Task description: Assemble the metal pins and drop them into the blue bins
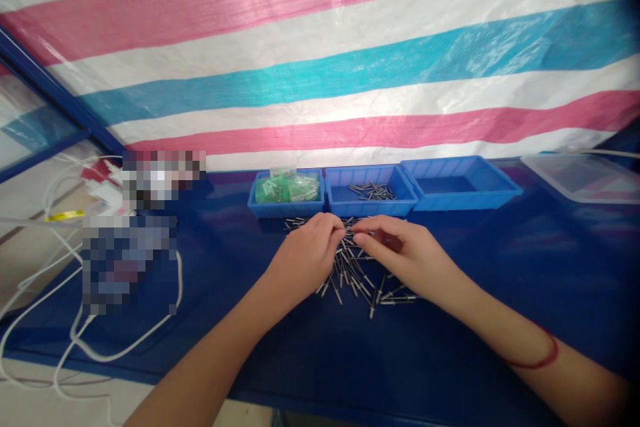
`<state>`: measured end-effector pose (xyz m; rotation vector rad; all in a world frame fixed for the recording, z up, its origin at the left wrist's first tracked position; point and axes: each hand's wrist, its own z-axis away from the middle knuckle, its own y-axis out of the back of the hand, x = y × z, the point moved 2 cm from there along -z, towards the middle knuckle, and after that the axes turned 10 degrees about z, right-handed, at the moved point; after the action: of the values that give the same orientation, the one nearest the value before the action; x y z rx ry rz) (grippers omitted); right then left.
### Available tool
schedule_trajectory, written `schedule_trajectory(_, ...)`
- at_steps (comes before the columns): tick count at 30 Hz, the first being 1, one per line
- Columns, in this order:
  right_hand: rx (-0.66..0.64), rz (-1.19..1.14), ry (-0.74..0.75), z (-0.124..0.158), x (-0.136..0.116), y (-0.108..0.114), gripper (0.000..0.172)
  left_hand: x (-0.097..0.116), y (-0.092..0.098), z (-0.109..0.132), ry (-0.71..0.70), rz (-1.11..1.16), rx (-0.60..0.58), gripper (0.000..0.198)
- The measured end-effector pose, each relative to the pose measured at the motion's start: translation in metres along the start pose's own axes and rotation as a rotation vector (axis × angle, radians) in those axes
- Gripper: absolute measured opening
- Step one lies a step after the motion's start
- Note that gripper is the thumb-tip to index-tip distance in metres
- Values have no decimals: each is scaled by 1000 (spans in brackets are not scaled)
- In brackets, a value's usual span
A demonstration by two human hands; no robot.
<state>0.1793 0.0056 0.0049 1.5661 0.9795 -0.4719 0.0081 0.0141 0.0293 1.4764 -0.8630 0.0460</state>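
A loose pile of metal blind rivets lies on the blue tabletop, their thin shanks pointing many ways. Over the left part of the pile, my left hand is closed, thumb and fingers pressed together; what it holds is hidden. My right hand faces it from the other side, its thumb and index fingertips brought close together in a pinch. Whatever lies between those tips is too small to make out. Only a narrow gap separates the fingertips of both hands. Part of the pile is covered by my hands.
Behind the pile stand three blue bins: the left bin with green and clear bags, the middle bin with several rivets, and the right bin. A clear plastic lid lies far right. White cables loop at left.
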Motion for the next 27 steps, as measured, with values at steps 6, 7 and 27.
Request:
schedule_trajectory(6, 71, -69, -40, 4, -5, -1, 23, 7, -6, 2, 34, 262, 21, 16)
schedule_trajectory(7, 84, -87, -52, 3, -5, -1, 24, 7, -6, 2, 35, 280, 18, 16)
schedule_trajectory(27, 66, -103, -44, 4, -6, 2, 22, 7, -14, 1, 33, 520, 8, 27)
